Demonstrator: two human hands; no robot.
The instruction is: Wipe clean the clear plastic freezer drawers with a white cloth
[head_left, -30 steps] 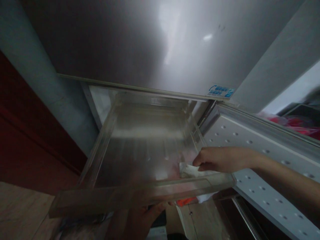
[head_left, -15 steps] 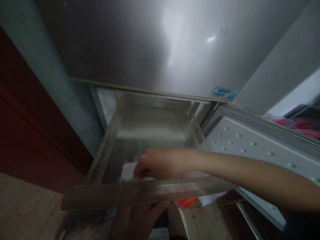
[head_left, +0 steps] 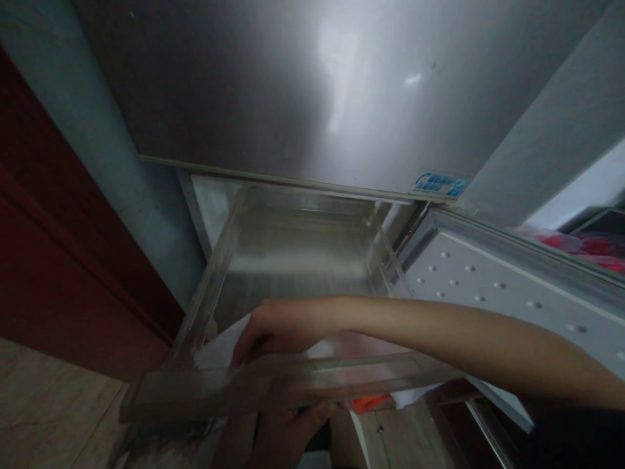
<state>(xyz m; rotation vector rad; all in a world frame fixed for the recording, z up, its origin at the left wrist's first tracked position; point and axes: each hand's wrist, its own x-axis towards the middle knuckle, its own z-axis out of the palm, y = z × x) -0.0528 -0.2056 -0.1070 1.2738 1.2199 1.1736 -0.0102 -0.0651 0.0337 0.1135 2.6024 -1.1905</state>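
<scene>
A clear plastic drawer [head_left: 198,306] is pulled out of the refrigerator's lower compartment. Inside, close behind its front panel, my right hand [head_left: 280,326] presses a white cloth [head_left: 219,348] down with bent fingers. The cloth spreads out to the left of the fingers, and its kind of fabric is hard to make out. Below the front panel my left hand [head_left: 288,433] holds the drawer's front from underneath, with the fingers partly seen through the plastic. An orange item [head_left: 370,403] and a white one show beneath the panel to the right.
Above is the closed metallic upper door [head_left: 234,85] with a blue sticker [head_left: 439,184]. The open lower door [head_left: 493,277] stands at the right. A red-brown wooden panel [head_left: 63,260] is at the left, over tiled floor [head_left: 43,397]. Red items in plastic [head_left: 576,244] lie far right.
My right hand has moved left and slightly toward the front panel, and the white cloth now reaches farther left. My left hand stays under the drawer front.
</scene>
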